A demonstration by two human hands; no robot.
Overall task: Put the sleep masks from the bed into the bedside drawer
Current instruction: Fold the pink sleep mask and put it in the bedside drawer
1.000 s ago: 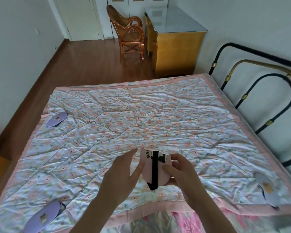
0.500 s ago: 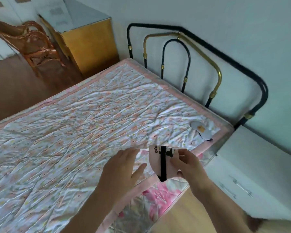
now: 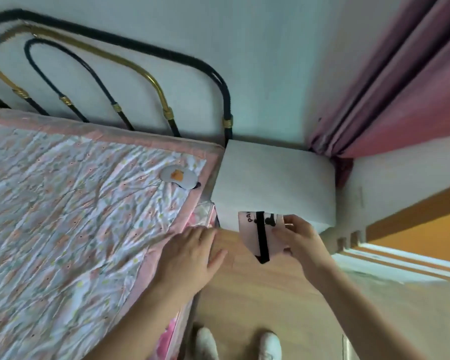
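My right hand [image 3: 300, 237] pinches a folded pink sleep mask [image 3: 250, 229] with a black strap, held in the air in front of the white bedside cabinet [image 3: 273, 178]. The cabinet's front and its drawer are hidden behind the mask and hand. My left hand [image 3: 190, 255] hovers flat with straight fingers over the bed's corner edge, holding nothing. A pale grey sleep mask with an orange patch [image 3: 176, 176] lies on the floral quilt [image 3: 63, 216] near the bed's corner by the cabinet.
A black and brass metal headboard [image 3: 140, 74] stands against the wall. Pink curtains [image 3: 400, 87] hang at the right beside the cabinet. Wooden floor [image 3: 257, 307] lies between bed and window side, with my two white shoes [image 3: 239, 344] at the bottom.
The view has swung right from the bed's middle to the bedside cabinet. My right hand carried the pink mask off the bed toward the cabinet; my left hand let go and drifted left.
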